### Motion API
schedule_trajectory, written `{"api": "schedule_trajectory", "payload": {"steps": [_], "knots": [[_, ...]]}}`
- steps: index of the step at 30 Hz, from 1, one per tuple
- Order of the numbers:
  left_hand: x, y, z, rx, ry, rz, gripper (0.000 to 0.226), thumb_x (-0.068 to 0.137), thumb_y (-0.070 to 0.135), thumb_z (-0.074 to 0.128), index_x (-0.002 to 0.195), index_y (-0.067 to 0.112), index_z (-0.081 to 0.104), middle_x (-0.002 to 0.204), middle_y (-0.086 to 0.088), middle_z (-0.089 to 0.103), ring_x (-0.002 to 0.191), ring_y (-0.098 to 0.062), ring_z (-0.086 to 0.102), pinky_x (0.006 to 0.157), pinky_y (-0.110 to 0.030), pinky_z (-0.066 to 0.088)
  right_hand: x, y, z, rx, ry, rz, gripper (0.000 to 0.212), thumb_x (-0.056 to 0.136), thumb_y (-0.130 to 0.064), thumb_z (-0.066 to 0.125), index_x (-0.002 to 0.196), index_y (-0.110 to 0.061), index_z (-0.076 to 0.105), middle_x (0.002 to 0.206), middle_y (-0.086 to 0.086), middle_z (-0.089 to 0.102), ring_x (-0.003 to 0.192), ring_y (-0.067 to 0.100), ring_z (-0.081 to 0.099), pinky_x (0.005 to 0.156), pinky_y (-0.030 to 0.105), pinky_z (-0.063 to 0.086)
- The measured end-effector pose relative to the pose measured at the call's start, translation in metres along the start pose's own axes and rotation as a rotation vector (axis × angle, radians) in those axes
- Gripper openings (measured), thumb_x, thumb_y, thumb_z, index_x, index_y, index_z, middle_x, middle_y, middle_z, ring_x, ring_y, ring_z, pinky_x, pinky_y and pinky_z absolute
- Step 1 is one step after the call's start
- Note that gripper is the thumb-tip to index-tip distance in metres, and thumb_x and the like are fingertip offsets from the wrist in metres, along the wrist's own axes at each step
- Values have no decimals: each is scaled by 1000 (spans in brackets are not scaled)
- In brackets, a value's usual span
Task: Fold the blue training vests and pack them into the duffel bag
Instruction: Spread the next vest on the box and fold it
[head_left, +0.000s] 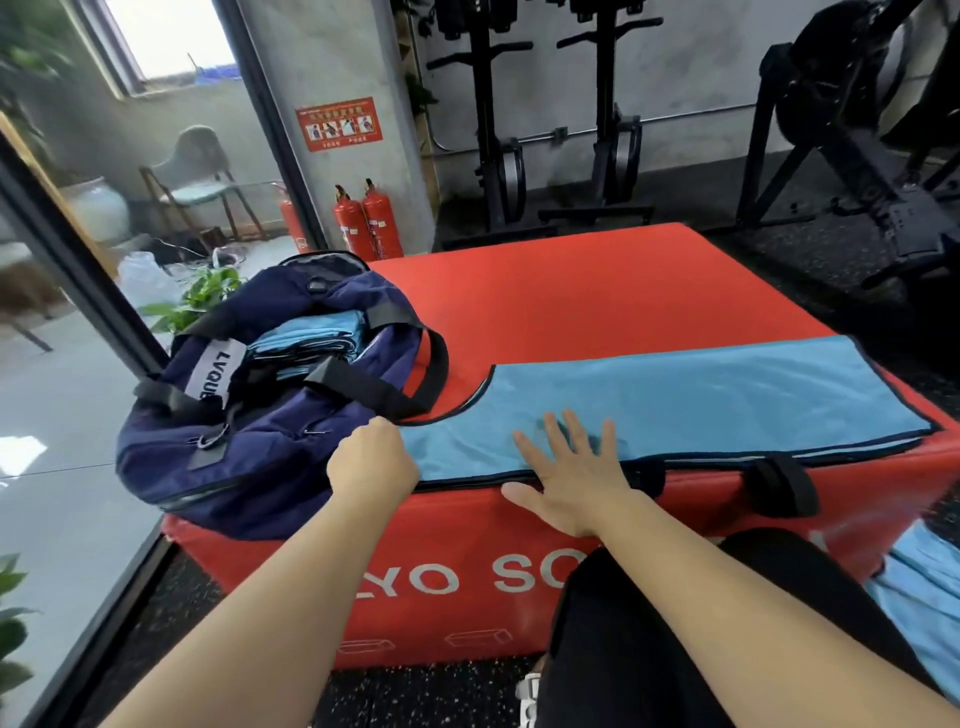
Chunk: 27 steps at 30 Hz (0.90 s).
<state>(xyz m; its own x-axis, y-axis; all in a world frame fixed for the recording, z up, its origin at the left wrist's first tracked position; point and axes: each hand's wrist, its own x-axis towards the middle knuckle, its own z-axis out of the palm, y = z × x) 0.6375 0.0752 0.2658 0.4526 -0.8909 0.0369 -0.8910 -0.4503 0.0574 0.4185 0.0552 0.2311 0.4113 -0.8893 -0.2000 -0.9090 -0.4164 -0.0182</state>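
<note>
Bag (270, 405), open at left on box (597, 291), folded vests (306, 338) inside; left hand (371, 462) clenched on end of flat vest (701, 395) beside it; right hand (566, 483) spread flat, pinning vest; best folded rightward, edges aligned, crease at palm.

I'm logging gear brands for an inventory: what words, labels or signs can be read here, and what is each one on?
"LVQU", the rest folded out of sight: white label on the duffel bag.
"YO SO", cut off at both ends, the right end by the person's leg: front of the red box.
Red sign on the pillar: too small to read.
Labels on the fire extinguishers: too blurred to read.
</note>
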Motion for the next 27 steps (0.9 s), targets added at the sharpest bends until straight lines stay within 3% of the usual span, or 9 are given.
{"api": "schedule_trajectory", "payload": {"steps": [5,8,10,13,18,24,27], "knots": [[7,1,4,8,-75,-9,26,85,19,58,111,14,56,110,-4,64,106,-29,60,70,-31,41,-1,-6,9,24,-22,14,75,91,-75,14,151,-41,-15,160,7,-25,146,31,-25,111,66,-12],[12,1,-3,-4,-157,-33,8,84,19,59,89,17,53,95,-1,62,95,-26,61,69,-31,42,0,-6,11,26,-16,10,76,91,-75,16,151,-41,-17,159,6,-26,146,31,-25,111,66,-12],[16,-1,-9,-32,-226,-49,8,79,19,60,78,16,52,88,0,62,85,-23,62,66,-30,43,0,-5,13,23,-5,8,77,90,-75,17,151,-42,-17,159,6,-26,146,31,-25,111,66,-12],[19,-5,-12,-114,-277,-73,13,72,16,60,83,12,55,80,-2,60,71,-19,57,60,-27,42,0,-5,13,18,-7,10,78,90,-76,18,150,-42,-17,159,6,-27,145,31,-25,111,66,-12],[19,-7,-9,-440,-154,-115,12,78,17,58,75,5,56,75,-9,61,65,-25,56,58,-27,42,0,-7,13,15,1,15,79,90,-76,20,151,-41,-17,159,7,-26,145,32,-25,110,67,-12],[20,-9,-18,-655,-368,-237,13,73,6,63,74,3,51,60,-10,44,45,-16,33,46,-19,25,-2,-6,13,5,5,15,80,90,-76,21,152,-40,-15,160,8,-24,146,33,-23,111,67,-10],[22,-12,-17,-727,-380,-276,23,72,8,72,88,-1,58,69,-11,47,54,-18,41,52,-24,30,-3,-6,13,4,4,11,79,91,-75,23,151,-41,-16,160,7,-23,146,33,-23,111,67,-11]]}}
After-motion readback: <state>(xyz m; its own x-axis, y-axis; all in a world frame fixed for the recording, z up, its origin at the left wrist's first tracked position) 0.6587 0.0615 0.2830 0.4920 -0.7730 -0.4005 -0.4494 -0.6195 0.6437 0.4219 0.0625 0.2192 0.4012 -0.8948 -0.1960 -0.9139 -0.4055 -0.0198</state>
